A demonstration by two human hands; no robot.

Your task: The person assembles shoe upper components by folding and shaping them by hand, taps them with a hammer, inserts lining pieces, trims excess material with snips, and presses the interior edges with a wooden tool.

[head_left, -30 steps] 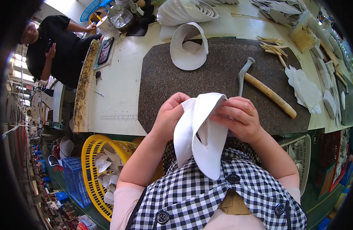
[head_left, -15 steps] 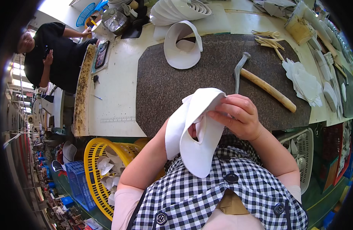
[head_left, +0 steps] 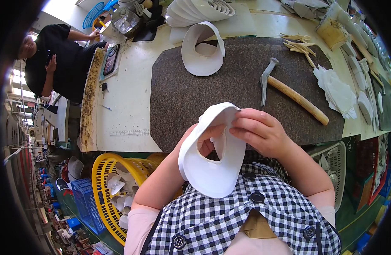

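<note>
A white shoe upper [head_left: 212,178], curved with an oval opening in its middle, is held up in front of my chest. My left hand [head_left: 213,135] is behind and inside it. Its thumb and fingers show through the opening, closed on the material, while the rest is hidden. At the right edge, my right hand [head_left: 260,129] pinches the rim between thumb and fingers. On the dark speckled slab [head_left: 178,93] beyond lies a second white upper [head_left: 202,66]. To its right is a hammer with a wooden handle [head_left: 297,99] and curved metal head.
Nested white uppers [head_left: 195,15] sit at the back. Thin wooden sticks [head_left: 299,44] and white cut pieces [head_left: 336,91] lie at the right. A yellow basket [head_left: 100,187] with white pieces stands lower left, a pale crate [head_left: 340,178] lower right. A person [head_left: 55,63] stands at far left.
The upper has turned so its opening faces me more fully, and more of my left fingers shows through it. My right hand has shifted slightly left and down with the rim.
</note>
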